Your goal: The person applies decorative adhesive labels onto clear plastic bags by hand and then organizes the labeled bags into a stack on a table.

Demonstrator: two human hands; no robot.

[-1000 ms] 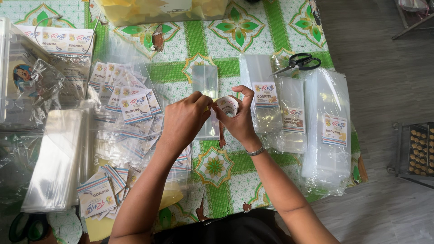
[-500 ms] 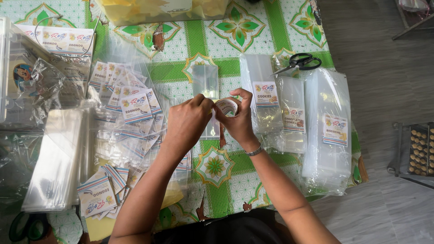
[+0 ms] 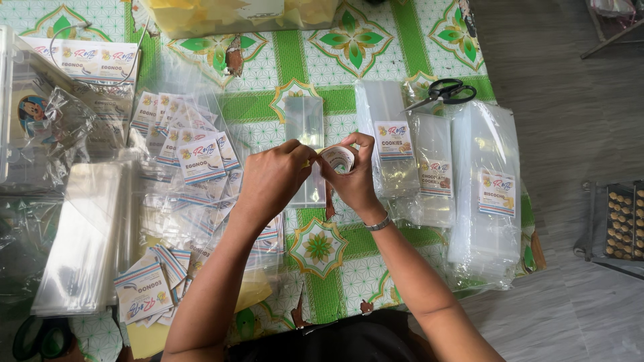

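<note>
My right hand [image 3: 352,181] holds a small roll of stickers [image 3: 338,158] above the middle of the table. My left hand [image 3: 272,179] pinches at the roll's left edge with thumb and forefinger. Under both hands lies a clear plastic bag [image 3: 305,124] on the green-patterned tablecloth [image 3: 315,60]. A silver bracelet [image 3: 379,224] circles my right wrist.
Printed label cards [image 3: 199,161] lie scattered to the left beside a stack of clear bags [image 3: 80,234]. Labelled clear bags [image 3: 493,194] are piled to the right. Black scissors [image 3: 446,90] rest at the upper right. A tray of small biscuits [image 3: 624,221] stands on the floor.
My hands have stayed over the clear bag, with the left fingers shifting slightly on the sticker roll. Nothing else has moved.
</note>
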